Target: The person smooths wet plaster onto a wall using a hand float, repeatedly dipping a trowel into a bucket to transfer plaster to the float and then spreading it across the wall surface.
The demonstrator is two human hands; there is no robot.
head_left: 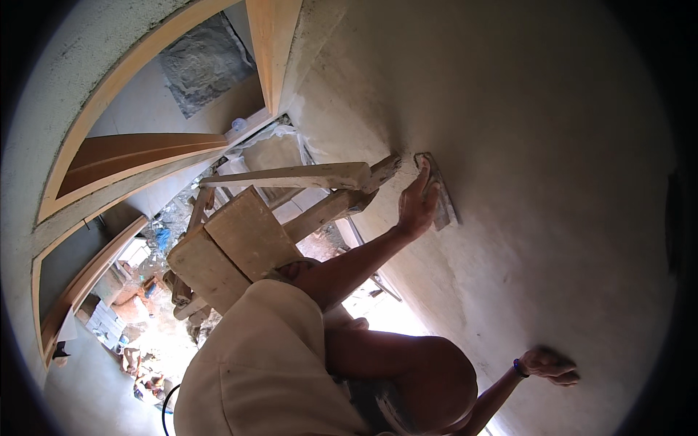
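Observation:
Against the grey plastered wall point(538, 182), my left hand point(416, 209) grips a narrow, flat plastering float point(445, 207). Its fingers lie along the tool's back, and the float's face is against or very close to the wall. Lower right, my right hand point(550, 365), with a dark band at its wrist, is beside the wall with its fingers curled. Something dark shows at those fingers; I cannot make out whether it is a held thing or shadow. My bent knee point(443, 374) and pale clothing point(265, 356) fill the bottom middle.
A rough wooden scaffold with planks point(254, 236) and a long beam point(291, 176) stands left of my left arm. Wooden frames point(267, 58) line openings at upper left. Far below, rubble point(156, 240) and a seated person point(149, 381) show in bright light.

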